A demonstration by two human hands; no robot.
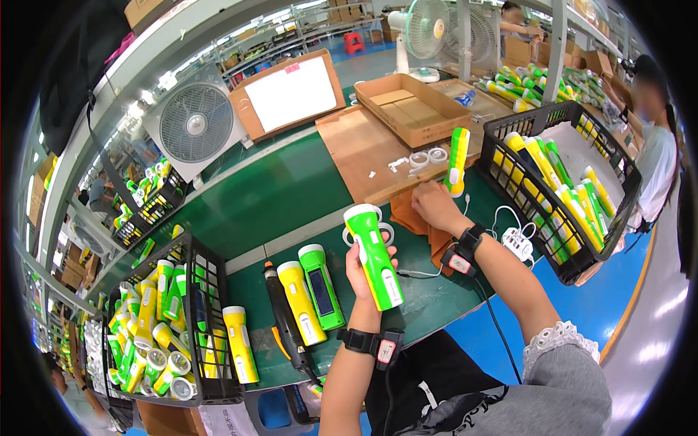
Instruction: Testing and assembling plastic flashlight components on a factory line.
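I am keeping the left hand [360, 280] nearest me, its fingers curling around the body of a green and white flashlight [373, 254], thumb along one side and fingertips showing at the other, while the wide white head is pointing away over the green table [429, 299]. To its left, a green flashlight [320, 287], a yellow flashlight [302, 301], a black power screwdriver [286, 320] and another yellow flashlight [240, 345] are lying side by side, and past them a black crate [225, 392] is holding a heap of similar ones. Farther off to the right, I am resting the right hand [439, 206] at an orange-brown cloth [411, 212]; its fingers are bending inward, but I cannot tell whether they are gripping. Just beyond it a green and yellow flashlight [458, 161] is standing nearly upright; I cannot tell whether the hand is touching it. On the far side, white tape rolls [419, 160] are lying before a cardboard tray [403, 109], and a fan [425, 29] is standing behind.
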